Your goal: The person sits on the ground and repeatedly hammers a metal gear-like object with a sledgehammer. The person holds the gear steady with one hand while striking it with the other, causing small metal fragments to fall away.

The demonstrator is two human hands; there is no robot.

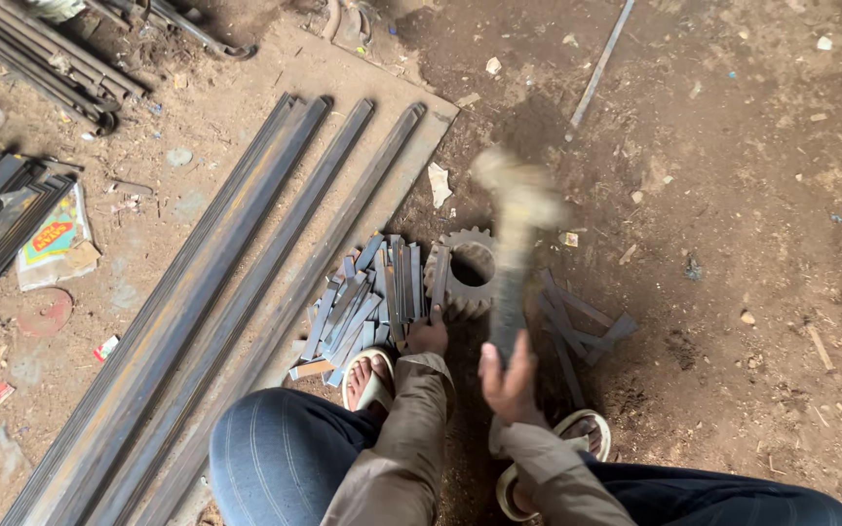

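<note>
Right hand [509,375]: the fingers are wrapped tight around the lower end of a hammer handle [509,312]. The handle runs up and away from the person, its long axis nearly straight ahead, and the hammer head [518,195] is blurred, above and slightly beyond the gear. The shape of the hammer head cannot be told through the blur.

Left hand [428,336]: set down on the ground just beside the gear's near left edge, at the base of the pile of cut strips. The fingers appear curled against a workpiece there, but whether they pinch a strip or merely press on it cannot be told; the sleeve hides most of the hand.

Gear [462,273]: a toothed steel wheel with an open round bore, lying flat on the dirt floor [733,195], directly ahead of both hands. The left hand is the nearer to it; the hammer handle passes along its right side.

Surroundings: the pile of cut strips [363,302], short flat grey bars, fans out left of the gear. A smaller scatter of strips [582,326] lies to its right. Long steel bars [246,282] lie on a board further left, running diagonally. Sandalled feet show either side of the forearms.
</note>
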